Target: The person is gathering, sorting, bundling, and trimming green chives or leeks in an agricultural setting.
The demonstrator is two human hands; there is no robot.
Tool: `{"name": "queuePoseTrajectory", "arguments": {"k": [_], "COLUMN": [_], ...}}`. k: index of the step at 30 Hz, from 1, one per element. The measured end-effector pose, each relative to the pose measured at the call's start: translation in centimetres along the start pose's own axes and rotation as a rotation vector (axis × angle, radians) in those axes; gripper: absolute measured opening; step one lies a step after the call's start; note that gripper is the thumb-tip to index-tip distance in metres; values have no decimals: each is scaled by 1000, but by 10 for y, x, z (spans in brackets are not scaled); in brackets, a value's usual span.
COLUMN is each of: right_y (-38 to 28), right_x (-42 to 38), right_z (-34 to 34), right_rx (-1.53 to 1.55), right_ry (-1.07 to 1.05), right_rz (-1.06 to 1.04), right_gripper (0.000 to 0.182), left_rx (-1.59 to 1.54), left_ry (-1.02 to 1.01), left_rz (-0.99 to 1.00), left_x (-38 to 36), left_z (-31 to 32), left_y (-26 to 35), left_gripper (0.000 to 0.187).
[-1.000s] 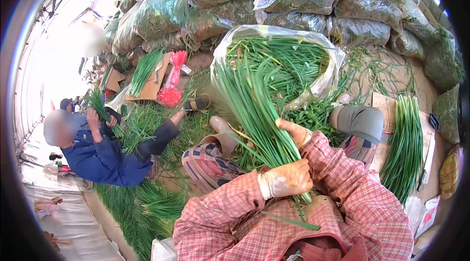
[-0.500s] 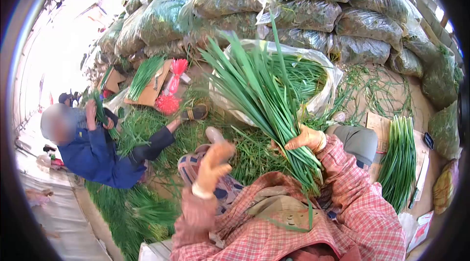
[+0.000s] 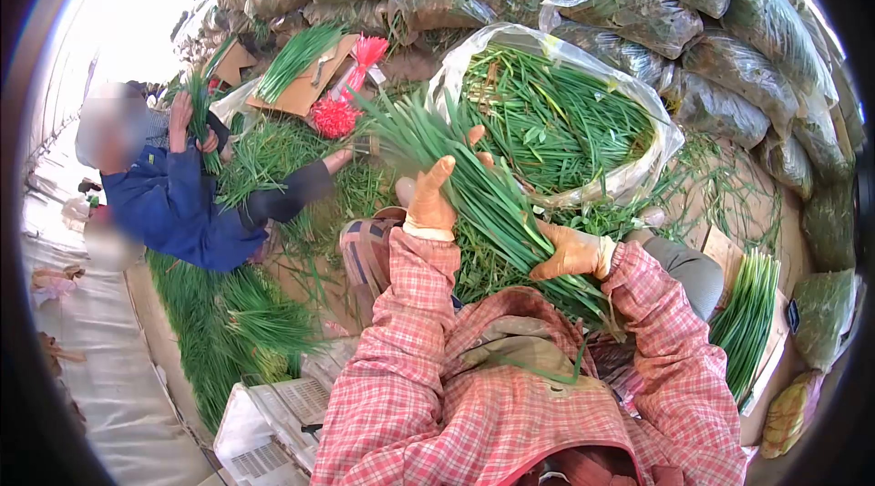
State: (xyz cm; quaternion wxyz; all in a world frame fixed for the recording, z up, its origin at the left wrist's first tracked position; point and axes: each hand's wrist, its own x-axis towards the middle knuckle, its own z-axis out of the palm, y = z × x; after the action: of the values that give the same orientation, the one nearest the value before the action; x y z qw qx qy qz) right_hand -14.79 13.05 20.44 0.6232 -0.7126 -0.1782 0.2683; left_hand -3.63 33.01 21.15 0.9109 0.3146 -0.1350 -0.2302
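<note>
A long bunch of garlic chives (image 3: 497, 203) lies slantwise across both hands, its leaf tips toward the upper left and its stem ends near my chest. My right hand (image 3: 579, 252), in an orange glove, grips the bunch near the stem end. My left hand (image 3: 431, 203), gloved too, holds the leafy part from below; its thumb is on the near side and its fingertips show beyond the leaves. Just past the bunch, an open clear plastic bag (image 3: 670, 144) is filled with loose greens (image 3: 556, 117).
Stacked stuffed plastic bags (image 3: 629, 16) form a wall behind. A co-worker in a blue jacket (image 3: 182, 203) sits at left, handling greens. Red ties (image 3: 334, 118) lie by a cardboard piece (image 3: 305, 89). Chive piles lie at lower left (image 3: 237, 322) and right (image 3: 747, 313).
My left hand has moved up and right from beside the bunch onto its leafy part. The bunch has tilted lower to the left. The view has shifted, showing more of the open bag.
</note>
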Motion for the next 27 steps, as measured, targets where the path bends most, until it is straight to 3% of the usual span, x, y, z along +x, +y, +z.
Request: {"name": "queuePoseTrajectory", "arguments": {"k": [3, 5, 7, 9, 11, 13, 14, 15, 16, 17, 19, 20, 21, 23, 25, 26, 27], "right_y": [0, 11, 19, 27, 30, 17, 17, 20, 35, 45, 58, 74, 93, 111, 108, 103, 108], "right_x": [-2, -4, -3, -2, -5, -13, -17, -22, -25, -35, -67, -77, -83, -87, -83, -89, -90], "right_z": [-3, -3, -2, -8, -10, -8, -6, -6, -8, -18, -24, -28, -32, -38, -35, -32, -31], "right_rx": [-132, -82, 78, -144, -230, -14, -60, -112, -349, -453, 23, 61, 102, 71, 12, 68, 68], "right_ry": [14, 23, 31, 108, 190, 159, 206, 252, 392, 400, 551, 696, 835, 899, 975, 976, 994], "right_rz": [50, 24, -93, -210, -247, -116, -174, -232, -418, -444, -229, -199, -168, -68, -167, -154, -135], "right_gripper": [80, 81, 80, 81, 82, 83, 86, 89, 95, 97, 91, 87, 84, 79, 79, 77, 77], "left_rx": [45, 19, 10, -19, 70, 138, 153, 205, 344, 482, 393, 350, 689, 1363, 1364, 959, 822], "left_ry": [13, -3, 42, 32, -57, -72, -179, -125, -170, -215, -312, -355, -270, -81, -288, -278, -189], "left_rz": [97, 42, -1, 1, 29, 46, 12, 35, 44, 60, 53, 55, 2, -103, -282, -177, -15], "left_x": [2, 6, 4, -1, -3, -10, -9, -14, -19, -22, -22, -21, -15, 0, -1, -9, -14], "left_z": [5, -1, 8, 31, 54, 90, 94, 110, 122, 129, 131, 130, 122, 88, 77, 80, 92], "left_y": [9, 14, 21, 26, 31, 30, 29, 24, 24, 23, 13, 9, 4, -3, 3, 4, 3], "left_gripper": [58, 42, 38, 23, 24, 26, 26, 27, 28, 29, 29, 29, 29, 32, 49, 49, 46]}}
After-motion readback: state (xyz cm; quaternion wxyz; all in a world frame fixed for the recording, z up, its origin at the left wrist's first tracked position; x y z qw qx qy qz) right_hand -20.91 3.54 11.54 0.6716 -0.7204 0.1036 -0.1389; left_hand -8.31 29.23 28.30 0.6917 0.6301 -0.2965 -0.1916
